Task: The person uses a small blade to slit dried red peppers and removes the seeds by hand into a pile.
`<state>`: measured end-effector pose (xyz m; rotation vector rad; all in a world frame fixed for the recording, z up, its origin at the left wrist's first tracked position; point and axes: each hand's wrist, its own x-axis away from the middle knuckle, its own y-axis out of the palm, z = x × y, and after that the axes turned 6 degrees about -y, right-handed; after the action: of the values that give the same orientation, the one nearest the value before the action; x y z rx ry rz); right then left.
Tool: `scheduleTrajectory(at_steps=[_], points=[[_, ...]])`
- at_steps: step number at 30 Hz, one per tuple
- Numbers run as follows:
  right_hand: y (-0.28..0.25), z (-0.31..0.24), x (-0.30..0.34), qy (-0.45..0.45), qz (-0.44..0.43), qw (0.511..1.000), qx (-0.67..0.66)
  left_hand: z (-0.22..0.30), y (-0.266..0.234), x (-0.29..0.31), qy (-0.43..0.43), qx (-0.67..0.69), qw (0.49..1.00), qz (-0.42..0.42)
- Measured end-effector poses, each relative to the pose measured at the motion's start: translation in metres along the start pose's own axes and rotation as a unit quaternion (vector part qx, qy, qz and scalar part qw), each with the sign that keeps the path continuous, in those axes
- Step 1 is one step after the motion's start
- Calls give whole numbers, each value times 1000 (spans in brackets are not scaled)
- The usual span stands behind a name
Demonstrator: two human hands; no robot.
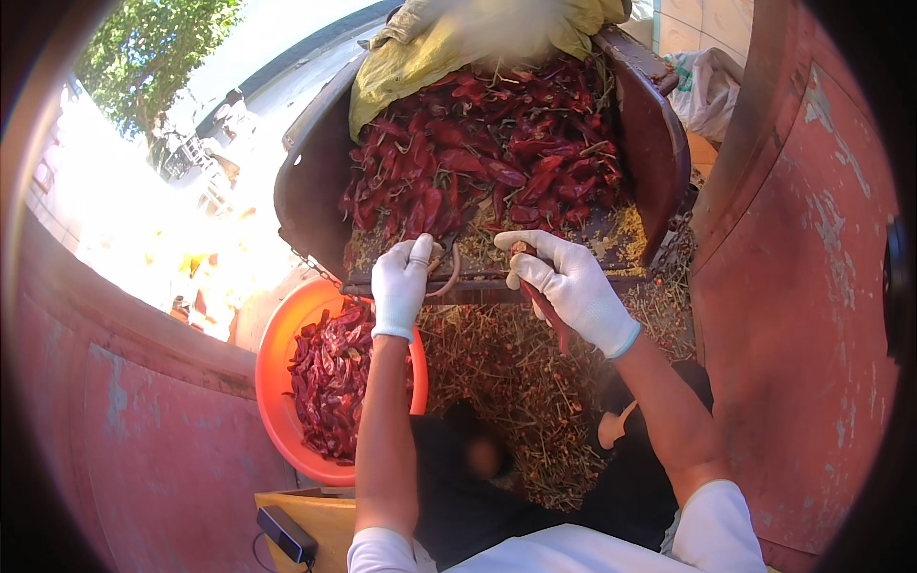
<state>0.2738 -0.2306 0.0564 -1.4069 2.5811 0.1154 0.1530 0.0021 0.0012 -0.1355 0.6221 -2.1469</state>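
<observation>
Both hands wear white knit gloves. My right hand (578, 291) is closed on a dried red chili pepper (554, 320), whose body hangs down below the fingers. To its left, my left hand (399, 286) has thumb and fingers pinched together at the front edge of a dark metal bin (315, 196); what they hold, if anything, is too small to make out. A curved metal handle (452, 272) lies beside its fingertips. Beyond both hands, a heap of red chili peppers (478, 158) with dry stems fills the bin.
An orange basin (270, 382) of red peppers stands at the left, below the bin. Stems and scraps (516, 392) cover the ground between my legs. A yellow sack (401, 72) drapes over the heap's back. Red, peeling metal panels (793, 277) flank both sides.
</observation>
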Motion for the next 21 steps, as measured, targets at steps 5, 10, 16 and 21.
scheduleTrajectory(at_steps=[5,10,16,21], points=[[-7,2,-2,1,3,1000,-2,-7,25,-34,118,-277,948,99],[-12,10,-2,-9,31,999,36,-4,45,-56,147,-419,888,122],[-10,9,-3,67,42,997,-14,0,38,-48,150,-322,917,182],[-8,15,-5,97,66,993,-15,46,40,14,-69,203,977,-1]])
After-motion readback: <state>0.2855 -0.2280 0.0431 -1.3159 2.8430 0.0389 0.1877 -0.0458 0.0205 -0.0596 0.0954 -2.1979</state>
